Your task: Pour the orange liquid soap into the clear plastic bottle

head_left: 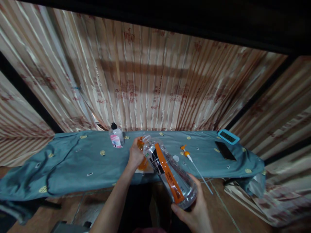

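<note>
Teal-clothed table [73,161] — right hand [194,210] grip wrapped around clear bottle [170,171], left hand [135,154] pinching orange funnel [141,145].

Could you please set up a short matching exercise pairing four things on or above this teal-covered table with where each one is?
Things:
1. large clear plastic bottle with orange label
2. small clear bottle with black cap
3. orange-and-white pump head with long tube
4. black phone

Places:
A. flat near the table's right end
B. lying loose right of the big bottle
C. upright at the table's back edge
D. tilted, base in the right hand

Pairs: 1-D, 2-C, 3-B, 4-A
</note>
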`<state>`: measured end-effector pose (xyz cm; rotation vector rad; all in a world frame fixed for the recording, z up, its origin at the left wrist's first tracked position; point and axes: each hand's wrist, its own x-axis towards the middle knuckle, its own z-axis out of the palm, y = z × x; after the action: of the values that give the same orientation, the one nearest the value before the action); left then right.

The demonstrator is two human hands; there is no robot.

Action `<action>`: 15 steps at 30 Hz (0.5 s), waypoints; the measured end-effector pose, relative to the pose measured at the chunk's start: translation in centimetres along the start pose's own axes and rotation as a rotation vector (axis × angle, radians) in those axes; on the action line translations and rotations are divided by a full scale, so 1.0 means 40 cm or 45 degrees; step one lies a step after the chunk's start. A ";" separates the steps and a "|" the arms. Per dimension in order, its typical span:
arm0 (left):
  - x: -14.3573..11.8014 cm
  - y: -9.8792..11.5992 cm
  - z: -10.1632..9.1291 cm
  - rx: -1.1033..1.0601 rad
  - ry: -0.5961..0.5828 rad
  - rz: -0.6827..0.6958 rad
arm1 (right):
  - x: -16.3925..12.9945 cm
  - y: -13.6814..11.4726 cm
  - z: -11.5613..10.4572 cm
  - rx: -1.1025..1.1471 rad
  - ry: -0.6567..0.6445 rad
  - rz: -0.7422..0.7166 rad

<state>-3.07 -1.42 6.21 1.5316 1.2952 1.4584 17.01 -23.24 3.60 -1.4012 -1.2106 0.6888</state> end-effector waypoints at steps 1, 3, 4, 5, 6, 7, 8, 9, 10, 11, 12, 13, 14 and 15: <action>0.001 -0.003 0.000 -0.011 -0.005 0.002 | 0.001 0.004 -0.002 0.002 -0.017 -0.009; 0.002 -0.008 0.000 -0.019 -0.008 0.010 | 0.000 0.000 0.001 0.009 -0.022 -0.016; 0.004 -0.009 0.000 -0.018 -0.006 0.014 | -0.002 -0.007 0.006 0.013 -0.014 -0.015; 0.005 -0.011 0.000 -0.017 -0.004 0.015 | -0.004 -0.019 0.013 0.019 0.004 -0.009; 0.007 -0.012 0.000 -0.017 -0.003 0.015 | -0.006 -0.032 0.021 0.027 0.029 0.003; 0.009 -0.013 0.000 -0.018 -0.008 0.014 | -0.009 -0.047 0.030 0.036 0.057 0.017; 0.011 -0.014 0.000 -0.022 -0.014 0.013 | -0.010 -0.062 0.039 0.047 0.089 0.029; 0.014 -0.015 0.000 -0.026 -0.019 0.012 | -0.012 -0.076 0.048 0.057 0.118 0.042; 0.015 -0.016 0.000 -0.030 -0.025 0.015 | -0.013 -0.087 0.056 0.065 0.147 0.053; 0.017 -0.017 0.000 -0.031 -0.031 0.023 | -0.014 -0.097 0.062 0.070 0.168 0.060; 0.018 -0.018 0.001 -0.032 -0.033 0.036 | -0.014 -0.102 0.066 0.075 0.185 0.065; 0.019 -0.019 0.001 -0.033 -0.030 0.050 | -0.015 -0.104 0.069 0.077 0.197 0.073; 0.019 -0.020 0.001 -0.036 -0.027 0.062 | -0.016 -0.102 0.069 0.077 0.206 0.082; 0.019 -0.021 0.001 -0.038 -0.028 0.067 | -0.017 -0.098 0.069 0.077 0.213 0.092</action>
<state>-3.29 -0.45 5.68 1.5690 1.2238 1.4834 13.19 -23.39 6.55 -1.4278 -1.0047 0.6392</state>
